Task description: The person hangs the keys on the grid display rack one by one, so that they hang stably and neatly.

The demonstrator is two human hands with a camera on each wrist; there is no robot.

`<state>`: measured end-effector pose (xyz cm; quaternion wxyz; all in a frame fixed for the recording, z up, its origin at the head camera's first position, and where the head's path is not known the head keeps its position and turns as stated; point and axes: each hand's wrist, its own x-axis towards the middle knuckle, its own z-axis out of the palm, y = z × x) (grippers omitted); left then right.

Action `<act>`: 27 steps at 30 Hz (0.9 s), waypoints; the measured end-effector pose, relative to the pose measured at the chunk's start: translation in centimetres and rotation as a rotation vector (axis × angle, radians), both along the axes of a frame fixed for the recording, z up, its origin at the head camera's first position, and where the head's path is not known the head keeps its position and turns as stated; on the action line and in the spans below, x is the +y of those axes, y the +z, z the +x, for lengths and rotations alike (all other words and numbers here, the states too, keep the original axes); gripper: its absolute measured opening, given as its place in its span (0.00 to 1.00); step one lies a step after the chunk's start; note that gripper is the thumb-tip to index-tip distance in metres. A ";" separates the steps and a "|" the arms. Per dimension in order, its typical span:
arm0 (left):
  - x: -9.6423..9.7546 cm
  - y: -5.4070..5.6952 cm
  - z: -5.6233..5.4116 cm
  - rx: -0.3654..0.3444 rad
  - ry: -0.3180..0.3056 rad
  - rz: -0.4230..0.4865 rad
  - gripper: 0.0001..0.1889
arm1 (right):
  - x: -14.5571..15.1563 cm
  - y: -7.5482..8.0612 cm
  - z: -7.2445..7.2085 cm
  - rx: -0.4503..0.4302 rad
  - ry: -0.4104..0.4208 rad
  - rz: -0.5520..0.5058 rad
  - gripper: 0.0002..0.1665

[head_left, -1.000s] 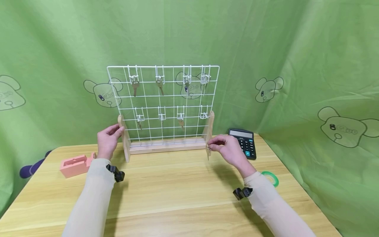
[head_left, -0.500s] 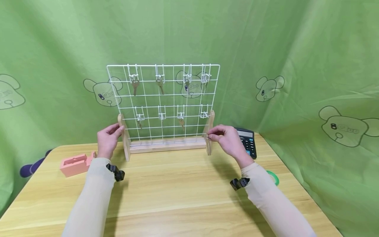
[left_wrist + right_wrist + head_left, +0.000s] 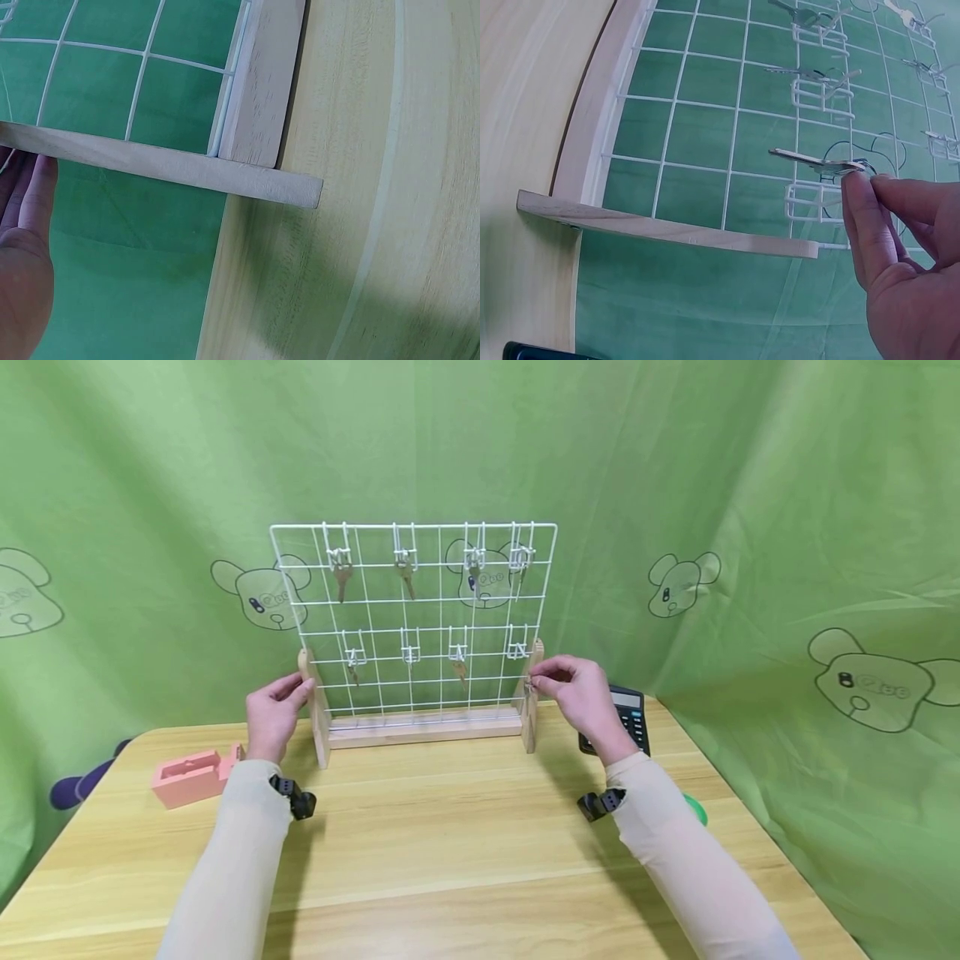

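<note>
A white wire grid rack on a wooden base [image 3: 427, 733] stands on the table. Keys hang from its hooks in two rows, one of them a key [image 3: 342, 578] at top left; the lower right hook [image 3: 517, 650] bears none. My left hand [image 3: 272, 714] grips the left wooden upright [image 3: 316, 714] by its upper part, thumb in front. Between thumb and fingertips, my right hand [image 3: 588, 702] pinches a key [image 3: 814, 160] by its ring end. In the right wrist view the key lies across the front of the bare lower hook [image 3: 810, 202], its blade pointing away from the fingers.
A pink tape dispenser [image 3: 191, 777] sits at the left of the table [image 3: 420, 852]. Behind my right hand lies a black calculator [image 3: 633, 727], partly covered. A green ring [image 3: 697, 810] shows past the right sleeve. Green cloth [image 3: 412, 443] hangs behind the rack.
My right hand has risen with the key, from the foot of the right upright to near its upper part. The left hand has kept its place on the left upright.
</note>
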<state>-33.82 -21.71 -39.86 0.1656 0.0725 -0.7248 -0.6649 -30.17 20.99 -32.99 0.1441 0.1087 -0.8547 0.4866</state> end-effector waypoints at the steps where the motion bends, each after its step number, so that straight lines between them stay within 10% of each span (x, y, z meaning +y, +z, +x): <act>1: 0.0 0.0 0.0 0.002 0.002 -0.001 0.25 | 0.0 0.0 -0.1 0.007 -0.002 0.001 0.08; 27: 0.1 0.1 0.1 -0.009 -0.009 0.010 0.25 | -1.0 0.7 -2.7 0.019 -0.076 -0.131 0.10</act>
